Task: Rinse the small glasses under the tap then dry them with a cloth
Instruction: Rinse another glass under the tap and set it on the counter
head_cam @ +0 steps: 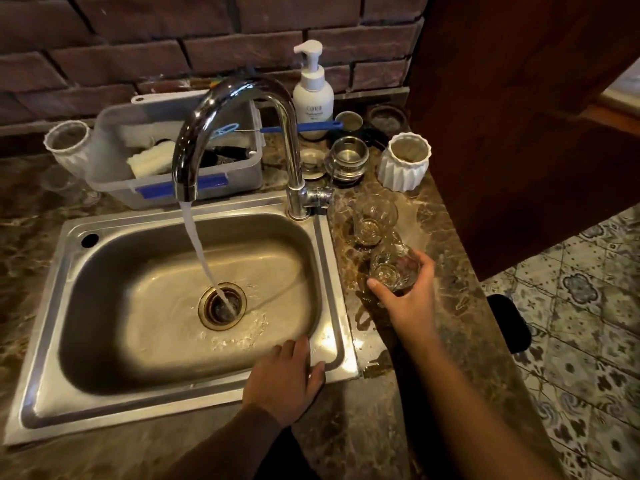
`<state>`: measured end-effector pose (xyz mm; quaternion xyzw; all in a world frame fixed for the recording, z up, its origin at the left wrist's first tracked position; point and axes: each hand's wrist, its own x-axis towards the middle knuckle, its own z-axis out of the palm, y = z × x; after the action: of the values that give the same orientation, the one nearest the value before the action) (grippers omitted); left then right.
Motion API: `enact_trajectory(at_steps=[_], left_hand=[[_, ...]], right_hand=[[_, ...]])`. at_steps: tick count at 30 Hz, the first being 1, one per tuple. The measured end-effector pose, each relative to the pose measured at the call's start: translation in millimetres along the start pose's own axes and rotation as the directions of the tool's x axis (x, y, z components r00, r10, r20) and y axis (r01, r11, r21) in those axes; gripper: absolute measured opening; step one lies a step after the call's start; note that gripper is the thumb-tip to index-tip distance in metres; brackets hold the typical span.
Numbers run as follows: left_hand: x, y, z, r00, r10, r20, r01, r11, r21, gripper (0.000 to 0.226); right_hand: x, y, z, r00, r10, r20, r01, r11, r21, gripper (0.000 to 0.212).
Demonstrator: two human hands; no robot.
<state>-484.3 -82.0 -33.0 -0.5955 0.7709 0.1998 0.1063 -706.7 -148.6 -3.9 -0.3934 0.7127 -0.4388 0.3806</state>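
Beside the sink (325,244), right hand (408,299) grips a glass (393,268); left hand (284,379) spread flat.

The left hand (282,379) lies flat, palm down, fingers spread a little. The right hand (410,299) reaches forward, its fingers (375,284) curled around a small glass (393,268).

Tap (239,133) behind sink (45,341), two glasses (374,220) on counter (450,306) right of it

Single head-worn wide-angle view; looks forward and steeply down from above the counter (408,386); close range; sink (322,237) fills centre-left, brick wall (138,46) at top, tiled floor (588,341) at right.
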Motion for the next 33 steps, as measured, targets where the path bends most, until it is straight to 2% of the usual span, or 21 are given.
enact_trajectory(at_steps=[6, 9, 14, 19, 21, 24, 25, 29, 33], left_hand=[[-2, 2, -3, 0.998, 0.005, -0.061, -0.003, 1.0, 0.026, 0.06], [-5, 0, -4, 0.999, 0.033, -0.036, -0.033, 0.999, 0.022, 0.064], [-15, -20, -10, 0.992, 0.123, 0.015, -0.122, 0.992, -0.037, 0.102], [-30, -56, -10, 0.999, 0.039, -0.01, -0.04, 0.999, -0.012, 0.087], [-28, -58, -8, 0.998, 0.014, -0.055, -0.016, 0.999, -0.04, 0.066], [-21, -63, -3, 0.998, 0.025, 0.05, -0.025, 1.0, -0.012, 0.052], [-20, -65, 3, 0.999, 0.032, 0.031, -0.033, 0.999, 0.024, 0.05], [-16, -68, 8, 1.0, 0.011, -0.009, -0.011, 0.996, 0.084, 0.049], [-15, -67, 8, 0.999, -0.002, 0.033, -0.001, 0.995, 0.1, 0.059]], right_hand=[[-8, -2, 0, 0.999, 0.028, 0.022, -0.026, 0.996, -0.085, 0.093], [-10, -11, -8, 0.998, 0.003, 0.069, 0.013, 0.973, -0.23, 0.093], [-13, -39, -31, 0.987, -0.044, 0.157, 0.12, 0.85, -0.513, 0.101], [10, -83, -32, 0.954, -0.132, 0.271, 0.279, 0.727, -0.628, 0.074], [23, -99, -17, 0.937, -0.175, 0.301, 0.332, 0.712, -0.619, 0.064], [47, -119, 18, 0.925, -0.237, 0.297, 0.368, 0.753, -0.546, 0.056], [54, -125, 32, 0.93, -0.246, 0.272, 0.357, 0.783, -0.51, 0.056], [89, -138, 85, 0.965, -0.237, 0.116, 0.263, 0.894, -0.363, 0.051], [119, -141, 122, 0.989, -0.123, -0.086, 0.104, 0.974, -0.203, 0.049]])
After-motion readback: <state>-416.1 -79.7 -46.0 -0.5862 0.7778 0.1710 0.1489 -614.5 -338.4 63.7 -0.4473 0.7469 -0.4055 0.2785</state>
